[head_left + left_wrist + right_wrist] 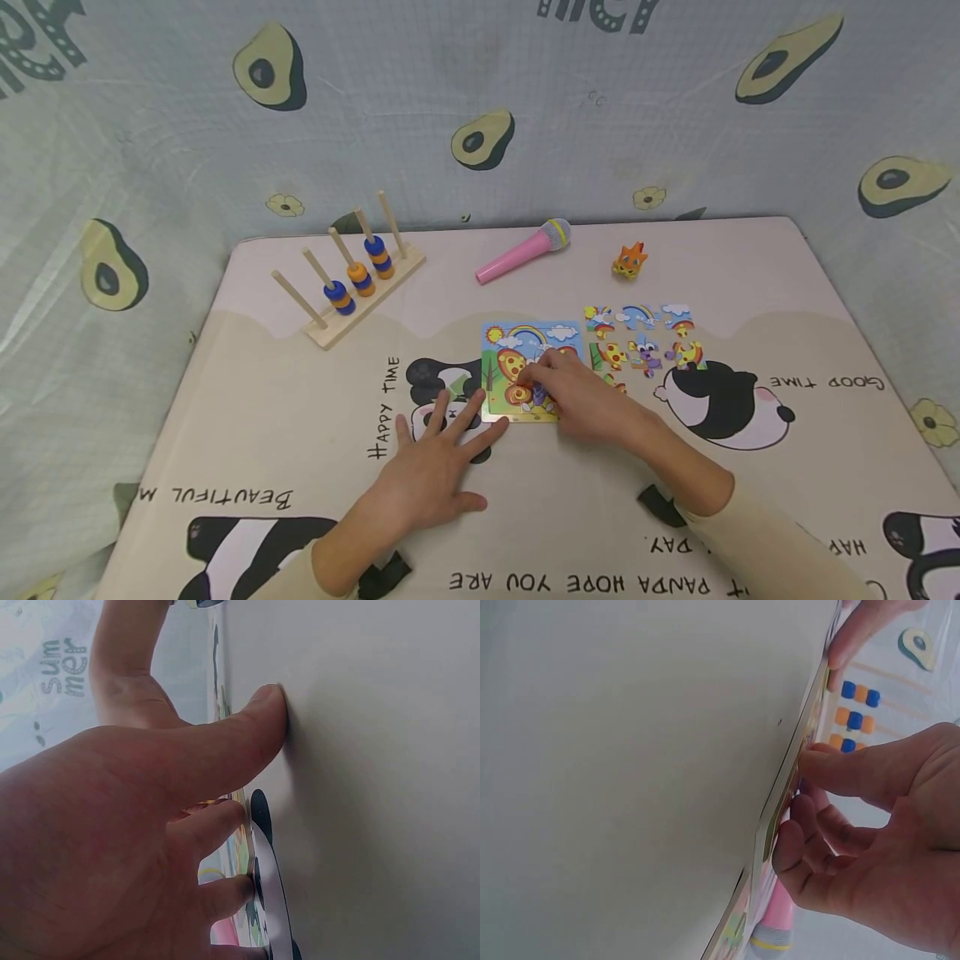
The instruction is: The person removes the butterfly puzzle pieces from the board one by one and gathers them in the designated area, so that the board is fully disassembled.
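A picture puzzle board [497, 398] with a sun, rainbow and cartoon animals lies at the table's middle. My right hand [583, 398] is over its right part, thumb and curled fingertips close together at the surface, pinching a puzzle piece mostly hidden by the fingers. In the right wrist view, the right thumb [840, 769] meets the board's face from the side. With fingers spread, my left hand [435, 475] rests palm-down, two fingertips at the board's lower left edge. Several loose puzzle pieces [643, 354] lie in rows right of the board, one partly behind the right hand.
Behind and left stands a wooden peg stand [367, 310] with blue and orange beads. A pink toy microphone [517, 254] lies at the back, and a small orange toy figure [629, 261] sits to its right. A patterned curtain [390, 125] hangs along the table's back edge.
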Tool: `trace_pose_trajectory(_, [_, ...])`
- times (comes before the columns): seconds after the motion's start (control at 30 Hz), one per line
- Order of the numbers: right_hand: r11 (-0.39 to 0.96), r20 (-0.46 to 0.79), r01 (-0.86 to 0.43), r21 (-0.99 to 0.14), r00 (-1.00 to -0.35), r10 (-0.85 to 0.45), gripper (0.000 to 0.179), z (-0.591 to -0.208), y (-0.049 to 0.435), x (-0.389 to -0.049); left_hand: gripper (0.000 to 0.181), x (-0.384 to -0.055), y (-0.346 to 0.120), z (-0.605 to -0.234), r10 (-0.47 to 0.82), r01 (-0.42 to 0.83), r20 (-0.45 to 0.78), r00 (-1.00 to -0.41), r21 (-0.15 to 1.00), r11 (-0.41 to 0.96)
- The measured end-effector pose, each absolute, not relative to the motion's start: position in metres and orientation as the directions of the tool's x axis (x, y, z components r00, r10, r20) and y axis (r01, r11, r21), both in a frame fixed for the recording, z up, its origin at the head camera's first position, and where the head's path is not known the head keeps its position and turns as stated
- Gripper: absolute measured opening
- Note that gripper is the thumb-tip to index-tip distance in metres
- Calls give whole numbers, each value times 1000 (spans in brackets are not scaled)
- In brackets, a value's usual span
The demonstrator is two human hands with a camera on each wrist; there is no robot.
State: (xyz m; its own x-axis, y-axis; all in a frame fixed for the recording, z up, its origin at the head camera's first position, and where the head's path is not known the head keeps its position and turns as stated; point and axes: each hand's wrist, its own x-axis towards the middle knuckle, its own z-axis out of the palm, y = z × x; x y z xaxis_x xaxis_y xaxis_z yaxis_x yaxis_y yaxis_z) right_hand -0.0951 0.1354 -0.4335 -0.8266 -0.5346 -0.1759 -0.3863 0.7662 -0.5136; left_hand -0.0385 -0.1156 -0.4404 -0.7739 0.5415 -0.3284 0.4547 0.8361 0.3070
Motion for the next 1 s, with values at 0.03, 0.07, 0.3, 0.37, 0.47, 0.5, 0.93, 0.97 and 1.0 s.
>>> trace_pose_trajectory(0.03, [768,-176,-387,-511,-827,-534,52,-433,135,-95,96,-38,-116,-441,542,455,-327,-774,307,836])
trace_pose_trajectory(0.07, [769,-176,-386,-509,-828,-532,53,-433,135,-94,97,-38,-116,-441,543,457,-325,-775,306,835])
trace_pose_trajectory(0.3, [770,-165,-395,-501,-830,-533,55,-434,135,-93,96,-38,-115,-441,546,466,-321,-774,296,834])
trace_pose_trajectory(0.37, [767,-167,-394,-506,-828,-535,55,-433,135,-93,96,-38,-115,-441,546,466,-322,-773,296,834])
trace_pose_trajectory(0.47, [762,-174,-388,-518,-825,-538,54,-432,135,-94,96,-38,-115,-441,546,467,-322,-773,293,834])
trace_pose_trajectory(0.5, [761,-176,-385,-522,-824,-538,53,-432,135,-95,96,-38,-115,-441,546,467,-323,-773,293,834])
trace_pose_trajectory(0.93, [750,-163,-384,-539,-825,-540,56,-434,136,-100,96,-38,-116,-438,544,458,-330,-771,307,834])
trace_pose_trajectory(0.97, [749,-166,-381,-542,-825,-540,56,-433,136,-100,96,-38,-116,-438,544,457,-330,-771,308,835])
trace_pose_trajectory(1.0, [749,-169,-379,-543,-825,-540,57,-433,136,-100,96,-38,-116,-438,544,456,-329,-772,311,834])
